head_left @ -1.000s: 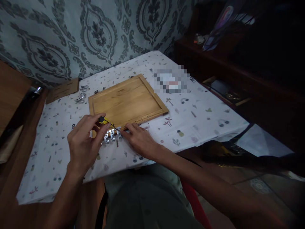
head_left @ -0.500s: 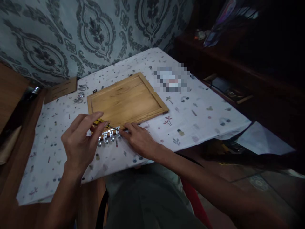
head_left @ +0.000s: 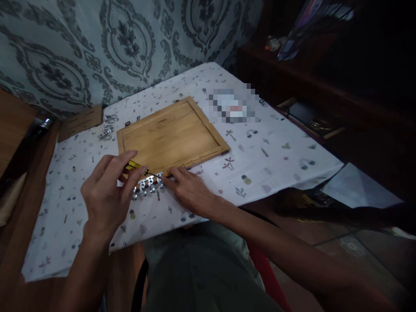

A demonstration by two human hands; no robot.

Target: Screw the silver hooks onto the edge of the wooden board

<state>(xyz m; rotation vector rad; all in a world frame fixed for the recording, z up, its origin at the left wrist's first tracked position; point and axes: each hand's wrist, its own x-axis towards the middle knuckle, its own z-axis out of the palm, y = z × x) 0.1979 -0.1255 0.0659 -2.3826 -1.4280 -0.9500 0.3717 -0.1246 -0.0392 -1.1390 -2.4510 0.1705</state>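
Observation:
A yellow-handled screwdriver (head_left: 136, 165) is pinched between the thumb and fingers of my left hand (head_left: 108, 186). Its shaft points right, toward a silver metal clip strip (head_left: 150, 183) on the near edge of a framed wooden board (head_left: 169, 134). My right hand (head_left: 188, 188) rests at that edge, fingers bent together by the screwdriver's tip and the strip's right end; whether they grip anything small is hidden. The board lies flat on a white patterned cloth (head_left: 260, 160).
More silver metal pieces (head_left: 106, 130) lie left of the board, near a flat brown cardboard piece (head_left: 81, 123). A pixelated object (head_left: 232, 104) is behind the board at the right. An open drawer (head_left: 310, 119) stands beyond the table's right edge.
The view has shifted slightly. My left hand's fingers have moved a little on the screwdriver handle; my right hand stays by the strip.

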